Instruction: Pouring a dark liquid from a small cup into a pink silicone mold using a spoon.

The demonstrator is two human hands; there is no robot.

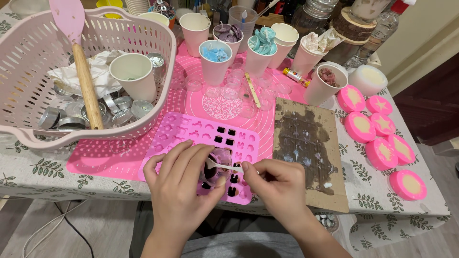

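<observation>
My left hand [179, 184] grips a small cup [219, 160] with dark wax inside, tilted over the front of a pink silicone mould [191, 131]. My right hand [277, 184] holds a small white spoon [224, 166] whose tip reaches into the cup. Several cavities of the mould are filled with dark wax [224, 134], both in the middle and near the front edge by my hands. The mould lies on a pink mat [103, 155] on a leaf-patterned tablecloth [43, 172].
A pink basket [158, 71] at the left holds a paper cup, metal tealight tins and a spatula. Paper cups of coloured wax [215, 57] stand behind. A stained cardboard sheet [306, 143] lies at the right, with round pink candles [382, 138] beyond it.
</observation>
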